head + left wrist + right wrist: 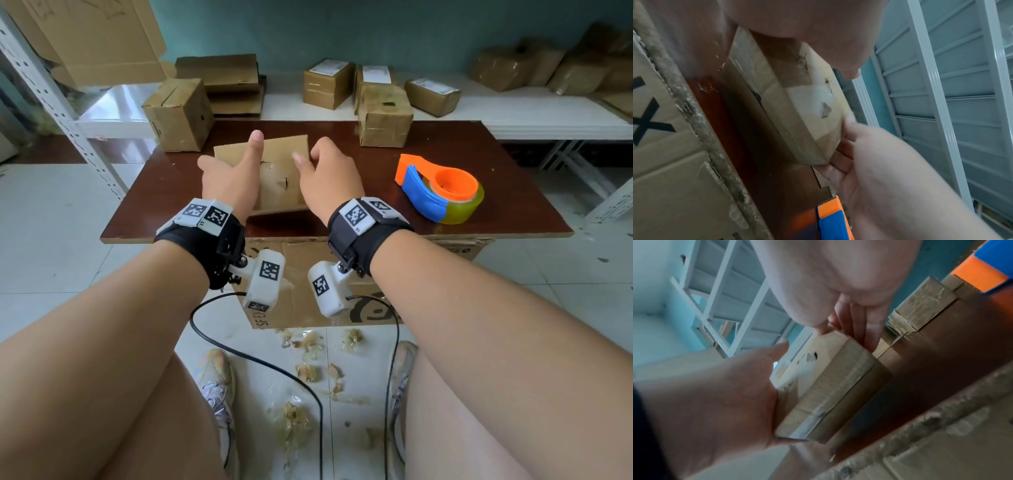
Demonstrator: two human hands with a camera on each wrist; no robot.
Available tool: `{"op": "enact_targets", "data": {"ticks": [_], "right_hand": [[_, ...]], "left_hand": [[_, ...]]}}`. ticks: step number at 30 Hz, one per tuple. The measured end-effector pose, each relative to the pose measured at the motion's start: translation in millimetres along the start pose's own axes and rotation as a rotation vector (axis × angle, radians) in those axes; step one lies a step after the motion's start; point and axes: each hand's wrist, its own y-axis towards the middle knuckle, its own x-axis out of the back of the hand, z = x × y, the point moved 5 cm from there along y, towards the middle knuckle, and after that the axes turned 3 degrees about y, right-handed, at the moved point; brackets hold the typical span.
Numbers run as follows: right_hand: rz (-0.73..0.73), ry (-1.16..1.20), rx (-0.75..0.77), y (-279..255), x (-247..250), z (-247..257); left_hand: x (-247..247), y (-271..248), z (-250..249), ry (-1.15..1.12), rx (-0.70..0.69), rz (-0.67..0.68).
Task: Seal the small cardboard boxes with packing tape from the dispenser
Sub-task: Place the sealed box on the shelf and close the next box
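Observation:
A small cardboard box (pixel 277 161) (pixel 797 105) (pixel 828 378), with torn spots and old tape on its top, sits in the middle of the brown table (pixel 496 171). My left hand (pixel 229 181) (pixel 715 394) lies flat against its left end, thumb stretched over the top. My right hand (pixel 329 174) (pixel 890 170) grips the right end, thumb on top and fingers curled round the side. The orange and blue tape dispenser (pixel 442 188) (pixel 832 216) (pixel 982 267) lies on the table to the right of my right hand, untouched.
Two more small boxes stand at the table's back, one left (pixel 180 114) and one right (pixel 383 116). Several boxes sit on the white shelf (pixel 513 113) behind. A large carton (pixel 308 274) holds up the table. A metal rack upright (pixel 51 92) stands left. Tape scraps (pixel 298 370) litter the floor.

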Motion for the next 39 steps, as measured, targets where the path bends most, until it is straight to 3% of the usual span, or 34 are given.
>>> {"op": "enact_targets", "data": {"ticks": [5, 15, 18, 21, 25, 28, 30, 32, 35, 39], "right_hand": [[0.030, -0.134, 0.051, -1, -2, 10], [-0.049, -0.061, 0.113, 0, -8, 5], [-0.079, -0.067, 0.138, 1, -3, 2], [-0.117, -0.063, 0.163, 0, 3, 3], [-0.155, 0.016, 0.046, 9, 17, -11], [-0.168, 0.060, -0.038, 14, 27, -23], [-0.160, 0.057, -0.058, 15, 29, -29], [-0.143, 0.059, -0.075, 16, 31, -34], [-0.068, 0.090, -0.103, 17, 34, -40], [0.027, 0.061, -0.060, 7, 27, -39]], "left_hand": [[-3, 3, 5, 0.002, -0.014, 0.000], [19, 18, 19, 0.034, 0.008, -0.146], [15, 16, 15, -0.038, 0.025, -0.096], [8, 12, 9, 0.042, -0.065, -0.070], [14, 19, 13, -0.033, -0.084, -0.077], [0, 8, 6, -0.022, -0.191, 0.076], [-9, -1, 3, 0.071, -0.277, 0.111], [-8, 1, 2, 0.131, -0.325, 0.028], [0, 9, 5, 0.047, -0.260, -0.007], [-9, 0, 2, 0.107, -0.324, 0.088]]}}
